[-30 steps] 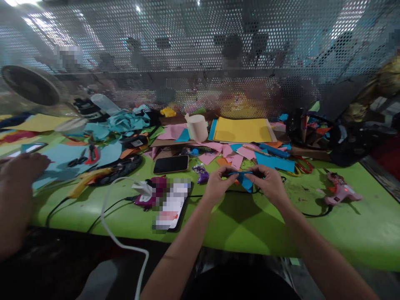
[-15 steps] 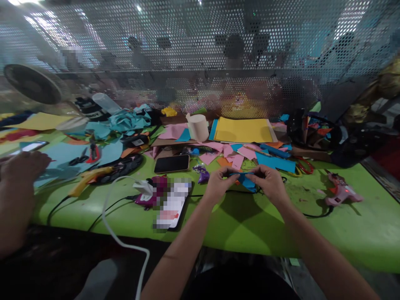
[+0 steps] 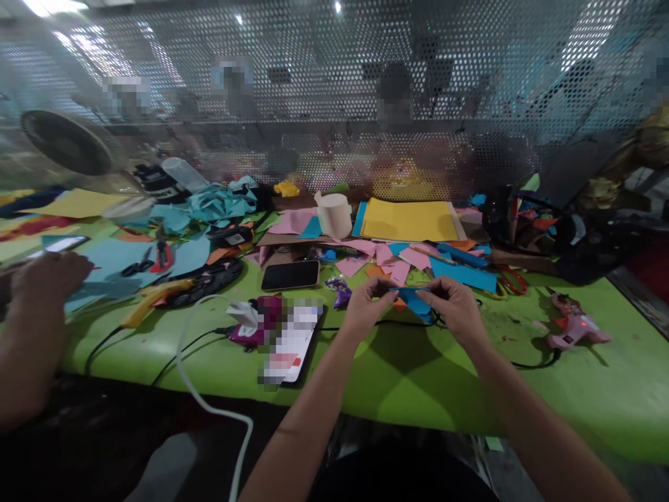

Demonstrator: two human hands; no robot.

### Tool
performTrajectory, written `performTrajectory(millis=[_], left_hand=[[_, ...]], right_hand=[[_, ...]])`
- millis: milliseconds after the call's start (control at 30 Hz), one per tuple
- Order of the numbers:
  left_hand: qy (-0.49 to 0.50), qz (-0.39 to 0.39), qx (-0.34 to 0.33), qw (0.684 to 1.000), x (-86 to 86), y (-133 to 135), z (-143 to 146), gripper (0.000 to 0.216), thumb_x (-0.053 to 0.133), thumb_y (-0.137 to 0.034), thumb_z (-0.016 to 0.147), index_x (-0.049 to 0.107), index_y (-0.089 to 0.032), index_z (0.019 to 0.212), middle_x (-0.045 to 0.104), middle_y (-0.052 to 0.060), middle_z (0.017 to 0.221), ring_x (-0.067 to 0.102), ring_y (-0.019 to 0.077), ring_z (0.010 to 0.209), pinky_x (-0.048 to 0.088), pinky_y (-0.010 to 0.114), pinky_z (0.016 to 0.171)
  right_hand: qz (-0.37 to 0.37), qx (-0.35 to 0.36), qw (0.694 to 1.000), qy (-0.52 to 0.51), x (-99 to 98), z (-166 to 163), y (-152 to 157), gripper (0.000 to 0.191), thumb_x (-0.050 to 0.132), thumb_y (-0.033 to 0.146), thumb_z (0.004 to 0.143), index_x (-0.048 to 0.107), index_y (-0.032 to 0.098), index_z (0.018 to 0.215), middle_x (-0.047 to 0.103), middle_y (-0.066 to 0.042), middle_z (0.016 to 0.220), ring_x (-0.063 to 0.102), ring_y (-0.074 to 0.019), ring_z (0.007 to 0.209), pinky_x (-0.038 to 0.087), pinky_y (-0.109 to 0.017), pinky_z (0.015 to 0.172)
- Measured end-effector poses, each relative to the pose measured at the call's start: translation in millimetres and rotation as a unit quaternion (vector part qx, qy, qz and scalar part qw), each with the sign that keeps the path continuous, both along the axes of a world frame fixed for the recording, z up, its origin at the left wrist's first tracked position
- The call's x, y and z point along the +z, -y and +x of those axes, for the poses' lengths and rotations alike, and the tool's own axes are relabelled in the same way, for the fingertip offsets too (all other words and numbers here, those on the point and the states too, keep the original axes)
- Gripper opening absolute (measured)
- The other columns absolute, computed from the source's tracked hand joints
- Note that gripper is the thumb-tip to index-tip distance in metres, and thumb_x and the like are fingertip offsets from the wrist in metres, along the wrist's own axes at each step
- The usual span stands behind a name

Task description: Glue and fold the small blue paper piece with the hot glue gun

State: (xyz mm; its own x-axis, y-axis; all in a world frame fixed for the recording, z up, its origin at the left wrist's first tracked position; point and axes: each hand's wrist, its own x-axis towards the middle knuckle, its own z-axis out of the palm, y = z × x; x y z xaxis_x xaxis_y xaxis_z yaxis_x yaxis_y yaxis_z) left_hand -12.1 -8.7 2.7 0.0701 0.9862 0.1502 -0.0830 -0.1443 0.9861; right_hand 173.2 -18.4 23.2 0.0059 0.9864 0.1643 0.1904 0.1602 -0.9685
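Observation:
Between both hands is a small folded piece of blue paper (image 3: pixel 415 302), held above the green table. My left hand (image 3: pixel 370 305) pinches its left end between thumb and fingers. At the other end my right hand (image 3: pixel 454 303) grips it the same way, thumb in front. The paper's lower part hangs slanting toward my right hand. Just beyond my hands lie pink and orange paper scraps (image 3: pixel 397 270). A small shiny purple packet (image 3: pixel 341 293) rests to the left of my left hand.
A pink glue gun (image 3: pixel 578 324) lies right, a yellow one (image 3: pixel 151 301) left. Two phones (image 3: pixel 290 275), a purple power block (image 3: pixel 256 322) and a white cable (image 3: pixel 196 394) sit left of me. Yellow sheets (image 3: pixel 410 219) lie behind. A co-worker's hand (image 3: pixel 47 286) is far left.
The blue paper has turned slightly between my fingers, so more of its flat face shows. My hands stay in nearly the same place. The view has shifted a little.

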Motion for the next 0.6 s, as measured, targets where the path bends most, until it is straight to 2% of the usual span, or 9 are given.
performTrajectory(millis=[433,600], left_hand=[[0.007,-0.017,-0.01,1.0,0.3,-0.2,-1.0,0.027,0.08,-0.034,0.068,0.067,-0.016,0.083,0.068,0.002,0.078,0.061,0.0132,0.072,0.049,0.027,0.073],[-0.017,0.004,0.006,1.0,1.1,1.1,-0.4,0.023,0.078,-0.033,0.07,0.066,-0.016,0.08,0.067,0.002,0.075,0.062,0.0136,0.071,0.049,0.027,0.072]], right_hand=[[0.0,-0.003,1.0,-0.003,0.1,0.3,0.1,0.029,0.076,0.047,0.068,0.067,0.019,0.07,0.061,0.0,0.062,0.05,-0.0137,0.057,0.04,-0.026,0.053],[0.011,0.025,1.0,-0.001,-3.3,0.9,0.3,0.023,0.073,0.041,0.072,0.072,0.02,0.08,0.069,-0.003,0.074,0.059,-0.0173,0.067,0.045,-0.029,0.062]])
